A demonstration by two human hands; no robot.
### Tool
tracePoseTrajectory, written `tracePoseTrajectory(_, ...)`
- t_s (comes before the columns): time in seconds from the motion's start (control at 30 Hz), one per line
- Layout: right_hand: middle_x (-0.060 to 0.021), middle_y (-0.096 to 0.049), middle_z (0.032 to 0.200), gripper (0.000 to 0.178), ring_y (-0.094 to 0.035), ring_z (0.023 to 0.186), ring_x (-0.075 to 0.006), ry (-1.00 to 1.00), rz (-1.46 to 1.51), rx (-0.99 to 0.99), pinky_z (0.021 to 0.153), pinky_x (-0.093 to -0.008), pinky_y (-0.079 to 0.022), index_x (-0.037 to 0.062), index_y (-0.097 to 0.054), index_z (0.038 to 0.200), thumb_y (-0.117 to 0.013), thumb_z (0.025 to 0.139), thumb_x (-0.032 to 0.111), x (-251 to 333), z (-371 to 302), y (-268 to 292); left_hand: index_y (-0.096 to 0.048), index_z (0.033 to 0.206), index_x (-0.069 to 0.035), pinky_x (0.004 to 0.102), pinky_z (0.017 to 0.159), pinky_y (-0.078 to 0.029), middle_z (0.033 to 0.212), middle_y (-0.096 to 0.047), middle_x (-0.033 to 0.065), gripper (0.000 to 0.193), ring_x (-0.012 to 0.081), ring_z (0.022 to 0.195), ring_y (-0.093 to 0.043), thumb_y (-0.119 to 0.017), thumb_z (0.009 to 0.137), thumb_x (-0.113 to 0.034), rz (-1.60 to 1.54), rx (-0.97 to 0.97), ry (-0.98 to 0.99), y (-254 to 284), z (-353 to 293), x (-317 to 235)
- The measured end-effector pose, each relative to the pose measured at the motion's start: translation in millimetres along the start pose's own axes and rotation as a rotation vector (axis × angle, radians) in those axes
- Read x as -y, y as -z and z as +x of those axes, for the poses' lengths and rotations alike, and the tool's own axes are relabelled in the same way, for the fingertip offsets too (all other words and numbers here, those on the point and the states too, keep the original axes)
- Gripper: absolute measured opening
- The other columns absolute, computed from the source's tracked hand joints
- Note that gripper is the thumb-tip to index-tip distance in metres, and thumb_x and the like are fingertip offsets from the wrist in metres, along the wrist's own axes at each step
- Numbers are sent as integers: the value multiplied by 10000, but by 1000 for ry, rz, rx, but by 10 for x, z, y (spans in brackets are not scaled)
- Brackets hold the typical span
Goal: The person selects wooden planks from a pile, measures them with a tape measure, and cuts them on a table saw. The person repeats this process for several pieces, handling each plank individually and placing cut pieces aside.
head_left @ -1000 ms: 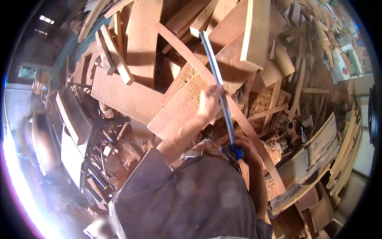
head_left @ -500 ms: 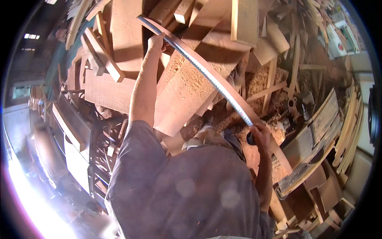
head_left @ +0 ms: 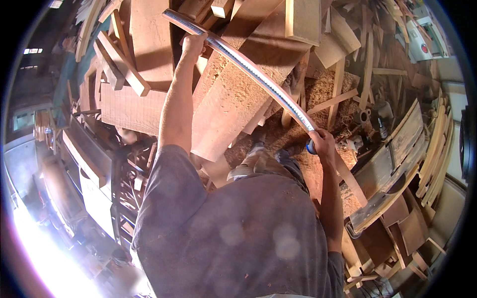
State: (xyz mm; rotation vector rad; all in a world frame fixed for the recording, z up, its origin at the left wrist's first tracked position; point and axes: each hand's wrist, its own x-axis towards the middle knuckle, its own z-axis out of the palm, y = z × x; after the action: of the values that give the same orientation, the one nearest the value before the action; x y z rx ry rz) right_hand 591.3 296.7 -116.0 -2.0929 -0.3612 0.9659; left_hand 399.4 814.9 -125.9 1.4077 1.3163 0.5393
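Note:
A long, narrow wooden strip (head_left: 352,180) runs slantwise across the view, from the far left to the near right. Along it lies the extended metal blade of a tape measure (head_left: 258,77). My left hand (head_left: 194,44) is closed on the strip and blade near their far end. Farther down, my right hand (head_left: 324,143) is closed around the tape measure's case (head_left: 311,147), whose blue edge shows beside the fingers. The strip passes beneath that hand and continues past it toward the lower right.
Wide boards (head_left: 233,107) dusted with sawdust lie under the strip. More planks and offcuts (head_left: 121,64) are heaped at the far left. At right stands a worn work surface (head_left: 385,184) with leaning strips (head_left: 437,154) beyond it. A dark metal frame (head_left: 117,184) stands at left.
Both hands have shifted slightly away from me with the strip and tape. The strip has turned so that more of the blade's shiny face shows. The blue case is more visible.

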Motion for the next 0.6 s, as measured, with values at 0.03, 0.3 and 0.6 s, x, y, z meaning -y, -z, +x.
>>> tracePoseTrajectory(0.03, -10, -604, 712, 266, -517, 633, -95, -8, 29, 16, 579, -284, -396, -30, -717, 941, -695, 873, 226, 27, -21, -52, -634, 747, -39, 279, 417, -362, 649, -587, 22, 339, 106, 477, -505, -692, 938, -313, -21, -6, 1, 13, -5, -2)
tracePoseTrajectory(0.3, -8, -667, 789, 304, -549, 687, -68, 11, 308, 347, 610, -229, -405, -17, -732, 1054, -647, 900, 230, 382, -382, -285, -689, 939, 9, 268, 552, -499, 784, -664, 71, 321, 140, 622, -613, -539, 1035, -258, -640, 154, -214, -90, -824, -167)
tracePoseTrajectory(0.6, -50, -694, 878, 239, -635, 712, -148, -346, 760, 28, 586, -274, -498, 40, -700, 1053, -615, 931, 228, -1104, -1558, 459, -689, 1123, -37, 424, 956, -499, 1112, -725, 78, 452, 249, 1068, -664, -777, 873, -403, 596, 1061, -435, -1022, -2428, 242)
